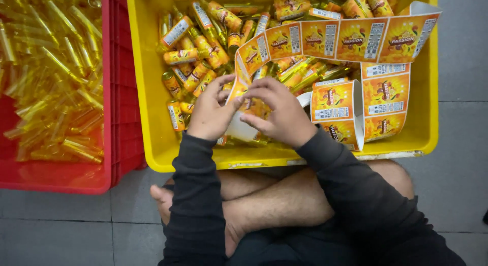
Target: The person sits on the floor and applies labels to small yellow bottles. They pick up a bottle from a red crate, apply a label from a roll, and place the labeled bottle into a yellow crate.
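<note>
My left hand (211, 111) and my right hand (278, 112) meet over the near side of a yellow crate (152, 93). Both pinch the end of a long strip of orange sticker labels (325, 39) that curls up and across the crate to a loose roll (351, 111) at the right. A small bottle seems to lie under my fingers, mostly hidden by the hands. Several small labelled bottles of yellow liquid (195, 52) fill the crate's far half.
A red crate (119, 93) to the left holds several unlabelled clear yellow bottles (51, 78). I sit cross-legged on a grey tiled floor (457, 144), my bare legs (274, 200) right below the yellow crate.
</note>
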